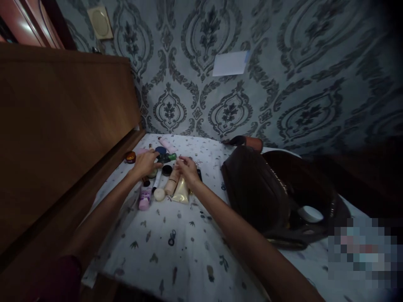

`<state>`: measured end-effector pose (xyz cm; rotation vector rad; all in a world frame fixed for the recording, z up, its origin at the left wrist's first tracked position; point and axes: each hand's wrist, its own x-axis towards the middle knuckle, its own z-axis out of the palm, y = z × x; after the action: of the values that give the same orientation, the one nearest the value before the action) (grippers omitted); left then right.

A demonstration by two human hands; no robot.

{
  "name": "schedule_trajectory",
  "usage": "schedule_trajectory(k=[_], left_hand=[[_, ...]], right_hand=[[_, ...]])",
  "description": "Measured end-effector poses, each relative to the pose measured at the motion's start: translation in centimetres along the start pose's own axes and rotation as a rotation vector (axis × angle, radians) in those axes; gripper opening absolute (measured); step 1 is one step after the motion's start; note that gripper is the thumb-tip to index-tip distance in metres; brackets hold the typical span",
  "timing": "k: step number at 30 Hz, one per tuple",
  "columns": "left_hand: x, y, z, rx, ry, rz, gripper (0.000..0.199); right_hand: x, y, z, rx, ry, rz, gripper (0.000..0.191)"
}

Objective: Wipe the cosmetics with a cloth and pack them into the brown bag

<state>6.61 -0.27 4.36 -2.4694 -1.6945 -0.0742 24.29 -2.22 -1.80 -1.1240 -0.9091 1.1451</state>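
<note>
Printed white cloth (157, 247) carries cosmetics (145, 199) so close-packed that the loosely spread left hand (146, 162) and curled right hand (189, 170), holds unclear, might jostle the beige tube (171, 185) against the gold tube (181, 193) beside it.

Wallpaper (197, 90) grey-blue, darker damask medallions. Cloth (185, 251) white, small scattered leafy prints. Handbag (252, 188) dark brown. Squeeze tube (181, 194) pale gold, longer tube (171, 185) beige, small bottle (145, 200) lilac, squat jar (130, 157) amber, round lid (159, 194) cream.
</note>
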Motion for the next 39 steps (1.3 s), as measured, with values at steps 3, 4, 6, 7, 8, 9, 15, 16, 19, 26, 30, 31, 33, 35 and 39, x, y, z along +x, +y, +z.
schedule_trajectory(k=[3, 4, 6, 7, 8, 9, 15, 16, 19, 26, 30, 31, 33, 35, 39], left_hand=[[-0.8, 0.9, -0.7, -0.033, 0.087, 0.039, 0.038], [-1.0, 1.2, -1.0, -0.04, 0.105, 0.047, 0.037], [-1.3, 1.8, -1.3, -0.062, 0.138, 0.063, 0.034], [-1.5, 2.0, -1.4, -0.084, 0.157, 0.082, 0.033], [-1.6, 2.1, -1.5, -0.117, 0.181, 0.11, 0.033], [-1.7, 2.1, -1.6, -0.167, 0.209, 0.142, 0.033], [-2.3, 1.9, -2.0, -0.782, 0.291, 0.192, 0.041], [-2.5, 2.2, -1.9, -0.938, 0.269, 0.171, 0.043], [-3.2, 3.9, -1.4, -1.447, 0.186, 0.041, 0.045], [-5.1, 8.0, 1.0, -2.045, 0.296, -0.484, 0.033], [-6.3, 9.3, 2.2, -2.085, 0.393, -0.618, 0.031], [-6.6, 9.6, 2.4, -2.092, 0.406, -0.631, 0.031], [-7.1, 10.1, 2.6, -2.104, 0.443, -0.652, 0.03], [-7.6, 10.5, 2.7, -2.104, 0.484, -0.648, 0.029], [-8.4, 11.3, 3.0, -2.076, 0.512, -0.58, 0.031]], right_hand=[[0.2, -0.8, 0.7, 0.023, -0.089, -0.027, 0.043], [0.1, -1.2, 0.9, 0.036, -0.117, -0.044, 0.043], [-0.3, -1.8, 1.0, 0.064, -0.141, -0.089, 0.041], [-0.6, -2.0, 0.8, 0.078, -0.136, -0.112, 0.04], [-1.0, -2.3, 0.6, 0.093, -0.124, -0.132, 0.04], [-1.4, -2.5, 0.2, 0.111, -0.114, -0.142, 0.041], [-4.7, -3.7, -2.3, 0.385, -0.078, 0.008, 0.045], [-5.3, -3.8, -2.6, 0.434, -0.085, 0.035, 0.045], [-6.8, -3.7, -3.1, 0.549, -0.107, 0.104, 0.041], [-9.0, -1.4, -4.3, 0.677, -0.05, 0.285, 0.027], [-10.9, -0.2, -5.0, 0.693, -0.03, 0.234, 0.031], [-11.4, 0.0, -5.0, 0.69, -0.023, 0.219, 0.033], [-12.4, 0.2, -5.2, 0.672, -0.021, 0.182, 0.036], [-13.3, 0.2, -5.3, 0.639, -0.033, 0.139, 0.039], [-14.7, -0.4, -5.9, 0.519, -0.029, 0.066, 0.045]])
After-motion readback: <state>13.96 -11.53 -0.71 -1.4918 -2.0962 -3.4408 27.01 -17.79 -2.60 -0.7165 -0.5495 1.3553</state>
